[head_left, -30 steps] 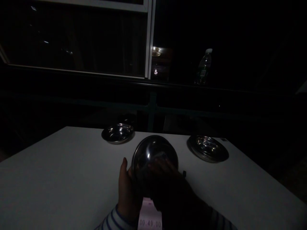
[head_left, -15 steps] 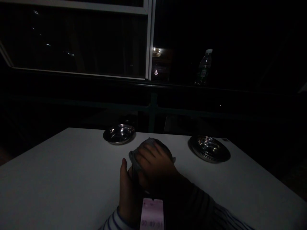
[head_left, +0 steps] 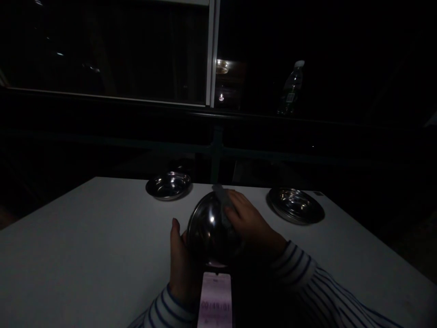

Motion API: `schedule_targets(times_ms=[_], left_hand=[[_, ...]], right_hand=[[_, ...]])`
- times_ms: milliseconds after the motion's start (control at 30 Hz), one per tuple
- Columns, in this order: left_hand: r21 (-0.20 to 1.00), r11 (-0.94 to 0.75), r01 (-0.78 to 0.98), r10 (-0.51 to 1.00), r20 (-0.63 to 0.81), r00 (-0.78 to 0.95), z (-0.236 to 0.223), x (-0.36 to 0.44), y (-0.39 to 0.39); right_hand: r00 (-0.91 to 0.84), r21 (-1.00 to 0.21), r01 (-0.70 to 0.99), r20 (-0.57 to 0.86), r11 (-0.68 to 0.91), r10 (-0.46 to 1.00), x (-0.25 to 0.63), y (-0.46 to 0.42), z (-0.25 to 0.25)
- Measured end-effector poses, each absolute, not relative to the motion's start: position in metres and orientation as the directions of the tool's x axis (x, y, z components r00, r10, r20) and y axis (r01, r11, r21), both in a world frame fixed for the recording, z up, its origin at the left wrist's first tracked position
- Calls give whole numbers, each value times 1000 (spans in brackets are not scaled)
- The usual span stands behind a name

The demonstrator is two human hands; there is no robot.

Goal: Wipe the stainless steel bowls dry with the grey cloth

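A shiny metal bowl (head_left: 208, 228) is tilted up in front of me, above the near part of the table. My left hand (head_left: 180, 259) grips it from the left and below, thumb up along its side, the other fingers mostly hidden behind it. My right hand (head_left: 247, 218) presses a grey cloth (head_left: 223, 202) against the bowl's upper right side, fingers bent over the cloth. Below the bowl, a lit phone (head_left: 215, 298) shows a running timer.
On the white table (head_left: 112, 237), a single metal dish (head_left: 169, 187) sits at the back left. Stacked metal dishes (head_left: 296, 206) stand at the back right. Beyond the table are a dark window frame (head_left: 212, 54) and a plastic bottle (head_left: 292, 89). The room is very dim.
My right hand has slid with the cloth from across the bowl toward its upper right side, uncovering the shiny surface. My left hand keeps its grip. The view has tipped slightly downward.
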State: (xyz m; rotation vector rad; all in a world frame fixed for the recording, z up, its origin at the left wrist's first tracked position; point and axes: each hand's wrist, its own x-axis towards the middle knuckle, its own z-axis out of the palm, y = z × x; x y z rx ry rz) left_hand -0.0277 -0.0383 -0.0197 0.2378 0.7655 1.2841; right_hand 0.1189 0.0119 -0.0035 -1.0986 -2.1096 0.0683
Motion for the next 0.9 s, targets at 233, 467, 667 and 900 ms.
schedule_targets(times_ms=[233,467,667,900], left_hand=[[597,257,-760,927,-374,20,-24,-24,-38],[432,239,-870,905,-424,38,-23,-30,-35],[426,276,-862,915,-390,101,-23,-35,-31],[421,301,-855,942,-272,198,-24,-38,-25]], right_hand=[[-347,-315,713,619,627,705,101,12,-9],[-667,191,626,633,756,393,72,-13,-30],[-770,373,557,566,742,293,83,-23,-50],[-758,182,540,528,821,382,122,-20,-89]])
